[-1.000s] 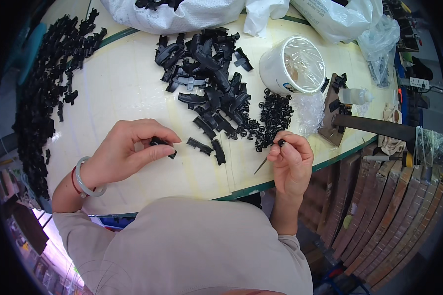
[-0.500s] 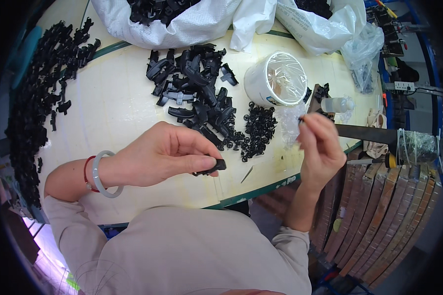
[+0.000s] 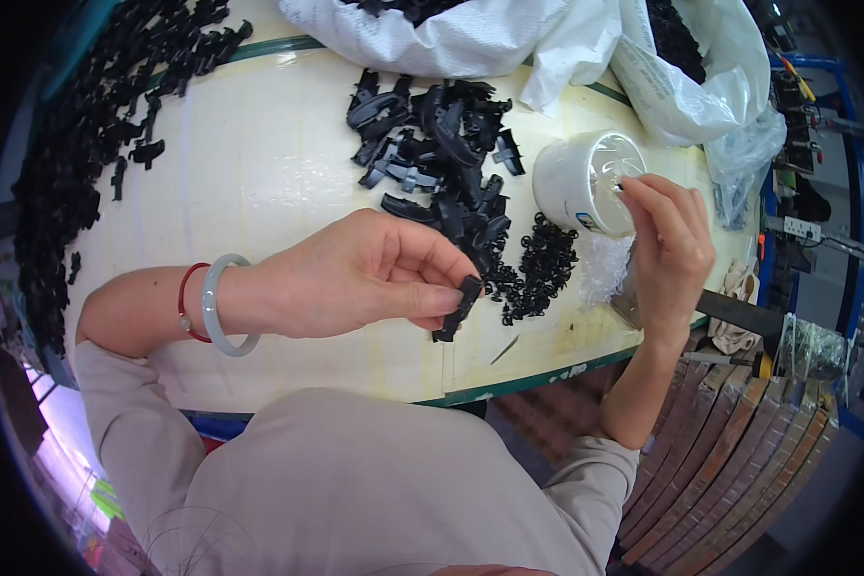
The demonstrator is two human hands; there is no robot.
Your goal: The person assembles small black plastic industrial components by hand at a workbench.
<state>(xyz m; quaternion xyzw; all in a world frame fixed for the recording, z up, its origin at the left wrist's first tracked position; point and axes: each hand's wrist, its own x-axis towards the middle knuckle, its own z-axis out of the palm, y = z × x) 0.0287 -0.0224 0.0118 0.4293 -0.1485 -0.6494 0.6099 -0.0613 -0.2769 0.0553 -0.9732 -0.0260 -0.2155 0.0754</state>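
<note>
My left hand (image 3: pixel 370 278) pinches a short black plastic part (image 3: pixel 459 309) between thumb and fingers, over the near side of the table. My right hand (image 3: pixel 674 245) is raised beside a white plastic tub (image 3: pixel 564 178) with clear film over its mouth. Its thumb and forefinger are pressed together on a small black piece (image 3: pixel 621 185), too small to make out in detail. A heap of curved black plastic parts (image 3: pixel 461 158) lies beyond my left hand. Next to it is a pile of small black ring-like pieces (image 3: pixel 545 264).
White woven sacks (image 3: pixel 432 43) with black parts stand at the far edge. Many black pieces (image 3: pixel 58 192) cover the table's left side. A thin strip (image 3: pixel 505 349) lies near the front edge. To the right are a dark bar (image 3: pixel 739 312) and stacked brown boards (image 3: pixel 720 461).
My view has shifted, so the table's things sit further right. My right hand has moved up toward the tub's mouth. The part in my left hand has turned more upright.
</note>
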